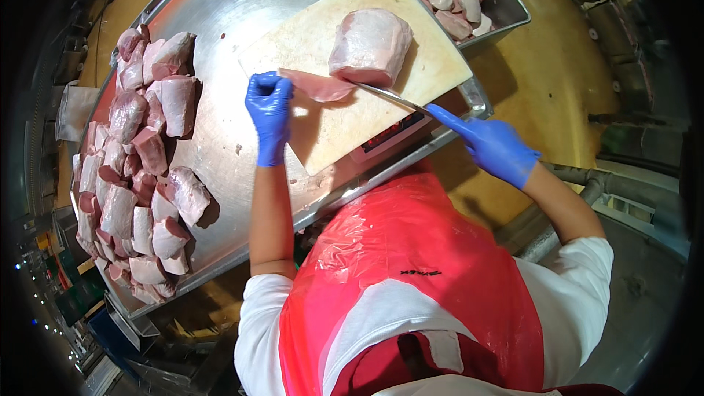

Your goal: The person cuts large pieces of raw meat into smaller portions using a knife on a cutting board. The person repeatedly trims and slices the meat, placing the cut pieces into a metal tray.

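A thick piece of raw meat (370, 44) rests on a pale cutting board (337, 136). My left hand (269, 106), in a blue glove, is closed on one end of a thin meat strip (319, 86). That strip stretches from my fingers to the near side of the thick piece; whether it is still joined there I cannot tell. In my right hand (499, 148), also blue-gloved, is a knife (392, 95), with the forefinger stretched along its handle. The blade's tip lies by the near edge of the thick piece, where the strip ends.
Several raw meat pieces (132, 176) are heaped along the left side of the metal table (227, 117). At the far right stands a metal bin (506, 26) with cut meat chunks (447, 0). A scale with a red display (385, 134) sits partly under the board.
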Tool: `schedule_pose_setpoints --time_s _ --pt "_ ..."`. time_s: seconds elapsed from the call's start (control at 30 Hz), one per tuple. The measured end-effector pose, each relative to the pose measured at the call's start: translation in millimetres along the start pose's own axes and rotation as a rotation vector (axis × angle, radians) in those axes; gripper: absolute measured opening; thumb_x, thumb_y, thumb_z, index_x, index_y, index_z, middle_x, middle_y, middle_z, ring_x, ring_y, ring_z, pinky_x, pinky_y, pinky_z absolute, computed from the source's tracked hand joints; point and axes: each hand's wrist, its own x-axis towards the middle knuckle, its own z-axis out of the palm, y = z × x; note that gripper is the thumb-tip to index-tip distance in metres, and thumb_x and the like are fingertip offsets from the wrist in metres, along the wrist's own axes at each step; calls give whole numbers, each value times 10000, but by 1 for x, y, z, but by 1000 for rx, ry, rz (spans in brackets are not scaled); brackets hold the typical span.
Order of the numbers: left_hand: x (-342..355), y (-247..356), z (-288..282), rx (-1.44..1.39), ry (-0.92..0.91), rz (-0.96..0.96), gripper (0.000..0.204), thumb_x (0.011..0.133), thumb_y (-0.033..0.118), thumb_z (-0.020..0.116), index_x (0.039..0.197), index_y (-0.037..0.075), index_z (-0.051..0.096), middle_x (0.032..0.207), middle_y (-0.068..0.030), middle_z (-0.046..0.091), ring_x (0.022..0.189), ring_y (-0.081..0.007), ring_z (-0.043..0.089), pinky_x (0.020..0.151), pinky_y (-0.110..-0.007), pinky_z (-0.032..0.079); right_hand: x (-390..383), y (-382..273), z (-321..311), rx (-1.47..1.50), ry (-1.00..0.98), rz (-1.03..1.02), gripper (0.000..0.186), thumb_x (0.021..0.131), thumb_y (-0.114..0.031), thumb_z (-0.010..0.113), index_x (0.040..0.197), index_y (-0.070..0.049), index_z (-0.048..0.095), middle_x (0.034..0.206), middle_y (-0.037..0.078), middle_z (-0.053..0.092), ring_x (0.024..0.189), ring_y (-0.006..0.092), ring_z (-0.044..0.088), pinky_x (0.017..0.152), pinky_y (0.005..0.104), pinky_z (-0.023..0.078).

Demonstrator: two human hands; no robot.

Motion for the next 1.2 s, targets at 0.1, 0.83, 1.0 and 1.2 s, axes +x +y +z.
schedule_pose_setpoints --time_s 0.1,0.83,1.0,1.2 --pt "9 -3 -33 277 -114 17 134 872 42 712 985 37 640 1013 -82 657 875 -150 627 794 -300 522 -19 1 -6 25 87 -31 760 934 -62 530 1595 -304 244 890 215 669 739 381 664 670 477 538" --pt "-9 4 13 929 -107 400 215 707 158 764 902 90 704 1051 -147 642 1033 -347 585 897 -452 470 -14 -9 -1 89 28 -60 765 933 -62 518 1601 -271 210 773 236 653 698 454 625 620 523 485" --pt "-22 2 51 819 -225 518 192 732 168 750 874 83 652 879 -127 628 949 -364 573 849 -456 474 -19 -20 -20 344 273 -41 726 937 -61 520 1594 -229 260 886 248 686 738 455 641 677 469 524" --pt "-31 -1 44 806 -225 487 133 718 60 736 799 65 630 842 -123 626 892 -362 567 807 -447 482 121 -101 -24 375 475 -202 702 913 -65 487 1572 -65 244 964 283 671 837 471 660 758 538 523"
